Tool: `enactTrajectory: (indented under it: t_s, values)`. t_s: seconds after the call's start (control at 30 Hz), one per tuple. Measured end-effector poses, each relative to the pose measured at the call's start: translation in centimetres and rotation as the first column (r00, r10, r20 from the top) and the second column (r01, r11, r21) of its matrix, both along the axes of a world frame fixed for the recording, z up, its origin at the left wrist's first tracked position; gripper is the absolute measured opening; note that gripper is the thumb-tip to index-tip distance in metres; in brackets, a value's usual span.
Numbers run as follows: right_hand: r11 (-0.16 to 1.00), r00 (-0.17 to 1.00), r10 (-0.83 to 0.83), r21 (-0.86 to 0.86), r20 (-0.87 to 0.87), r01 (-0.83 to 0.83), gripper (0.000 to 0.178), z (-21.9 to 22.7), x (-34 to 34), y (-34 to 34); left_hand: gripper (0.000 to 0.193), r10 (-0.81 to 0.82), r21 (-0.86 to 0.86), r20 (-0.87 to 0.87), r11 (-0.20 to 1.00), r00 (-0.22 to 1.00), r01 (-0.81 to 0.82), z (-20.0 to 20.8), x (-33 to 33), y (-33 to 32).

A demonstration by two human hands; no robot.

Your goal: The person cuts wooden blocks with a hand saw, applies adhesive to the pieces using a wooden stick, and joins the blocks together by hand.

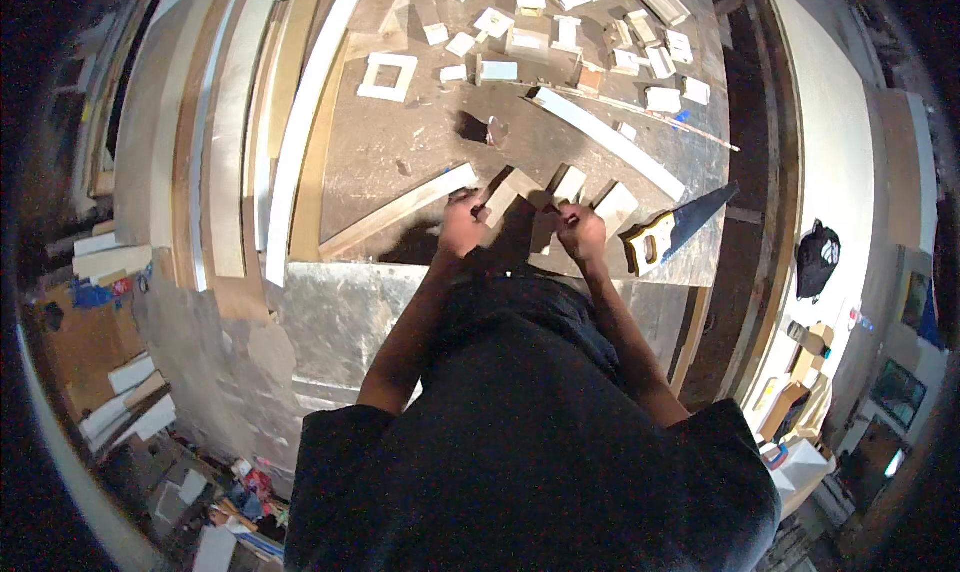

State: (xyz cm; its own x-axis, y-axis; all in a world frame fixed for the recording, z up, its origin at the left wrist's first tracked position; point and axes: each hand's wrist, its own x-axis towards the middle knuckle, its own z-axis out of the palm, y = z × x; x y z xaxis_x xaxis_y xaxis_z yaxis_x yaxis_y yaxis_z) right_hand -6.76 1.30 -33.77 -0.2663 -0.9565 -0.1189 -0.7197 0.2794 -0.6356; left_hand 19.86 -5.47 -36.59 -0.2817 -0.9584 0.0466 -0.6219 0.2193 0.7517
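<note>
At the near edge of the workbench (440,132), my left hand (463,226) is closed beside a short wooden block (514,188), its fingers curled on something dark and too small to name. My right hand (582,236) is closed too, next to short wood offcuts (617,206); a dark bit shows at its fingertips, but I cannot make out what it is. Just left of my left hand, a wooden batten (395,215) lies aslant. A handsaw (680,228) with a pale handle rests right of my right hand.
Long boards and strips (232,122) cover the bench's left side. Small wooden frames (387,77) and several cut blocks (660,62) are scattered at the back. A white strip (608,142) lies diagonally at the right. A black backpack (819,260) sits on a pale surface beyond.
</note>
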Motion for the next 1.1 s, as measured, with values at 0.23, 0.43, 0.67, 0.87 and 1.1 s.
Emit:
enactTrajectory:
  t_s: [0.23,0.43,0.67,0.87,1.1]
  values:
    - [0.991,0.966,-0.110,-0.045,0.232,0.124,0.030,-1.5,3.2,3.0,0.026,0.017,0.211,-0.154,0.977,0.988,0.016,-1.0,1.2,-0.2]
    - [0.969,0.951,-0.245,0.018,0.186,0.246,0.032,-3.6,5.8,3.9,0.031,-0.126,0.088,-0.070,0.987,0.990,0.132,-1.6,1.8,-1.0]
    - [0.934,0.902,-0.357,0.065,0.242,0.352,0.034,-3.0,8.2,3.5,0.036,-0.155,0.281,-0.151,0.940,0.976,0.192,-2.3,2.4,-1.9]
    - [0.893,0.860,-0.444,0.045,0.254,0.447,0.041,-4.0,8.9,3.2,0.032,-0.168,0.291,-0.156,0.934,0.973,0.208,-1.1,1.8,-2.0]
    - [0.911,0.897,-0.411,0.095,0.161,0.401,0.062,-0.9,10.4,2.2,0.029,-0.222,0.263,-0.138,0.931,0.965,0.252,-0.7,2.3,-2.6]
